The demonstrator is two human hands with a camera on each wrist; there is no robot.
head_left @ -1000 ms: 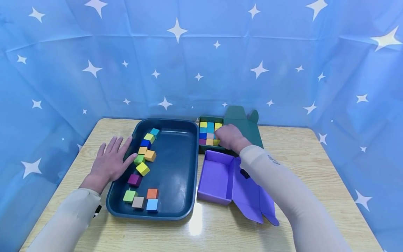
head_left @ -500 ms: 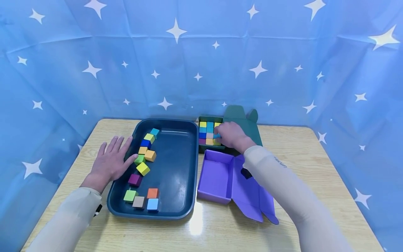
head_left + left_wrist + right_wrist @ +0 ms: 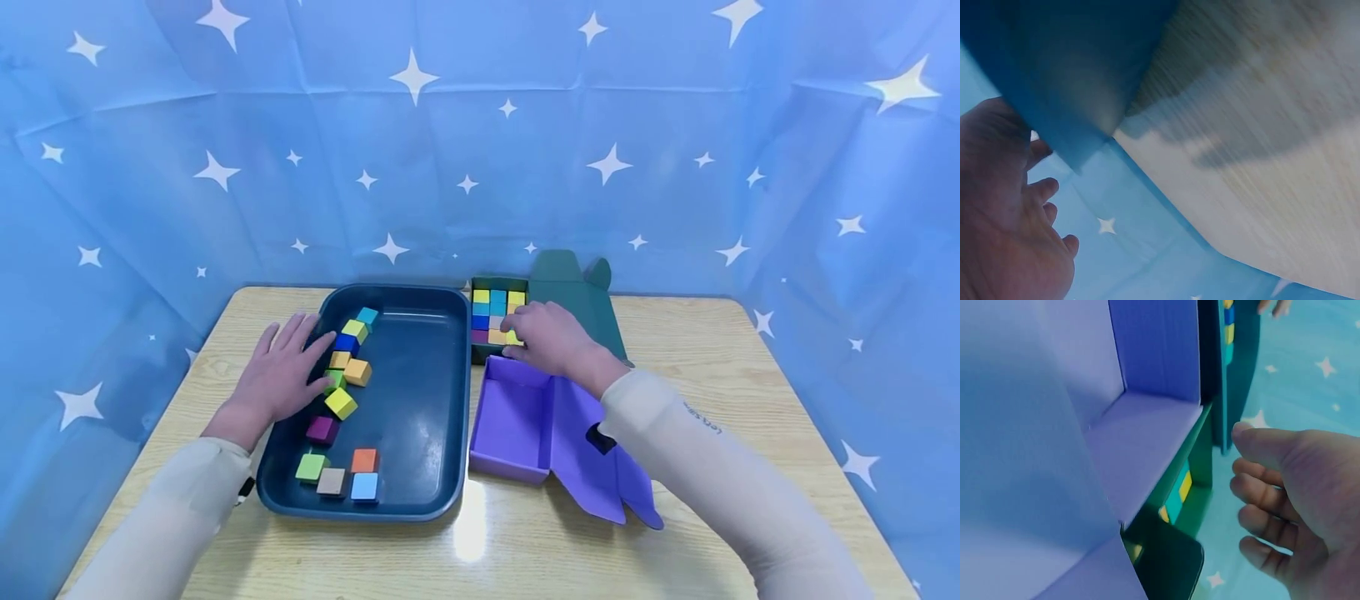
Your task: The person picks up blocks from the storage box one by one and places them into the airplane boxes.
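In the head view my right hand (image 3: 553, 337) is over the near right part of a green box (image 3: 480, 354) packed with coloured cubes. Its thumb and fingers are apart; the right wrist view shows the right hand (image 3: 1310, 500) holding nothing. Part of the box's right column is hidden under it. My left hand (image 3: 277, 375) is spread over the left rim of a dark blue tray (image 3: 412, 383). Its thumb tip overlaps a green cube (image 3: 334, 382), and its index fingertip comes up beside a dark blue cube (image 3: 346, 344).
A purple box (image 3: 512, 425) stands open in front of the green one, its lid (image 3: 592, 458) folded out rightward. The green lid (image 3: 581, 308) also lies out to the right. Along the tray's left side and front are several more cubes, including an orange cube (image 3: 365, 460).
The teal cube seen at my right fingertips half a second ago no longer shows there; those fingers have parted. My left hand has shifted slightly right, its index finger now further over the tray.
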